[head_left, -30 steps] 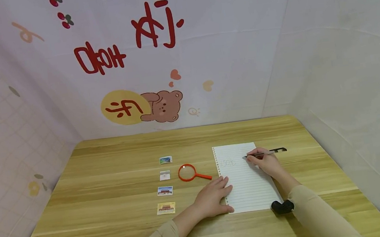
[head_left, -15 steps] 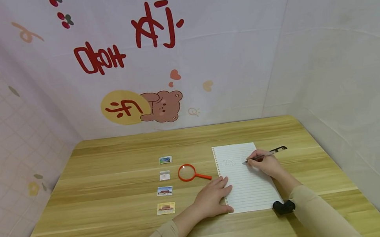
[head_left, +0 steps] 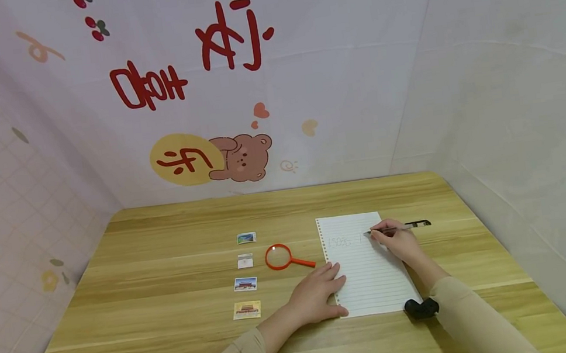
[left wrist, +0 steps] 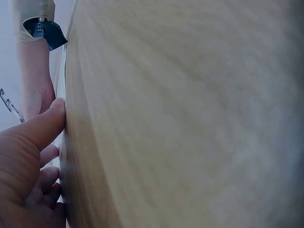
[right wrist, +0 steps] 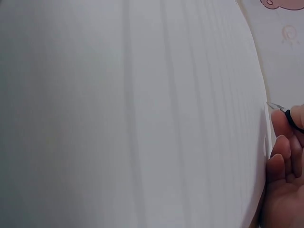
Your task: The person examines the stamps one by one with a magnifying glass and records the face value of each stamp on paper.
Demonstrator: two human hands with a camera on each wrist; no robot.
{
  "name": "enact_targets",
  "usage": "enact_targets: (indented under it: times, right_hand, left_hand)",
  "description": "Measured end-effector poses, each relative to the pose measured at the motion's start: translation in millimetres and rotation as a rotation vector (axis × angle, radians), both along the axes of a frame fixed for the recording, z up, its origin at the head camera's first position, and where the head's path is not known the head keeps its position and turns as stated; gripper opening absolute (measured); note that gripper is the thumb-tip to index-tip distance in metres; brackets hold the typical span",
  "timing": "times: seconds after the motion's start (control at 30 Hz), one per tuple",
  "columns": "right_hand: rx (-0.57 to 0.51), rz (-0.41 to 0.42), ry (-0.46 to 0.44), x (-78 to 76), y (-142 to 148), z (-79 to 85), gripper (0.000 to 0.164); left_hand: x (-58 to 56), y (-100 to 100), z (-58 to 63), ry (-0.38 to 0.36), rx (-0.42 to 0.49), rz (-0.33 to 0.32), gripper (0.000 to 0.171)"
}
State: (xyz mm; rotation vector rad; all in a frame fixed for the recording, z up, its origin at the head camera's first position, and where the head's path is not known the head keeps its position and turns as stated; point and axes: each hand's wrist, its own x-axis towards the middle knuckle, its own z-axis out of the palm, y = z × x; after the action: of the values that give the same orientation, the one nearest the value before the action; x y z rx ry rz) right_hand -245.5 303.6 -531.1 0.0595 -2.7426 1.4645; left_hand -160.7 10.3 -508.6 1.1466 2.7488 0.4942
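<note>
My right hand (head_left: pixel 398 240) pinches a black-capped pen (head_left: pixel 407 225) over the upper part of a lined loose-leaf sheet (head_left: pixel 370 283). The pen's tip is at the paper, just right of a short stroke; fainter writing stands farther left on the same line. In the right wrist view the pen (right wrist: pixel 295 124) shows between thumb and fingertips, with the other fingers curled beneath. My left hand (head_left: pixel 316 295) rests with spread fingers on the sheet's punched left edge. Left of the sheet lies a red magnifying glass (head_left: pixel 278 256), its handle pointing toward the left fingertips.
Several stamp-like picture cards line up left of the magnifying glass, from a green-blue one (head_left: pixel 246 238) at the back to a yellow one (head_left: pixel 247 310) in front. All lie on a wooden table (head_left: pixel 169 284). A printed cloth (head_left: pixel 345 74) hangs behind it.
A short vertical stroke has appeared on the written line. The pen tip went down toward the left, then back up and slightly right. My left hand has stayed in place.
</note>
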Motion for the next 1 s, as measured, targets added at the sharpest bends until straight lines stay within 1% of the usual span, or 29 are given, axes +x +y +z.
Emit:
enact_targets:
  times: [0.17, 0.23, 0.43, 0.57, 0.73, 0.83, 1.0]
  right_hand:
    - [0.058, -0.020, 0.006, -0.8, -0.6, -0.7, 0.023]
    - [0.073, -0.014, 0.012, -1.0, -0.3, -1.1, 0.022]
    - [0.048, 0.009, 0.022, 0.3, -1.5, 0.9, 0.016]
    - [0.028, 0.022, 0.018, 1.1, -1.8, 1.1, 0.014]
    - [0.036, -0.011, 0.019, 1.7, -2.0, 0.1, 0.012]
    - [0.035, -0.015, 0.026, 2.3, -2.2, 0.3, 0.008]
    - [0.023, 0.015, 0.051, 4.2, -2.3, 1.8, 0.005]
  left_hand:
    - [0.0, 0.3, 0.5, -0.003, 0.000, 0.002, 0.071]
    - [-0.3, 0.4, 0.3, -0.005, -0.001, 0.004, 0.071]
    - [-0.8, 0.6, -1.2, -0.008, -0.002, 0.008, 0.071]
    - [-1.0, 0.6, -1.6, -0.009, -0.005, 0.013, 0.071]
    - [-0.4, 0.3, 0.1, -0.006, -0.007, 0.012, 0.071]
    - [0.2, -0.1, 1.2, -0.005, -0.004, 0.009, 0.071]
    - [0.3, 0.3, 1.6, -0.011, 0.000, 0.006, 0.071]
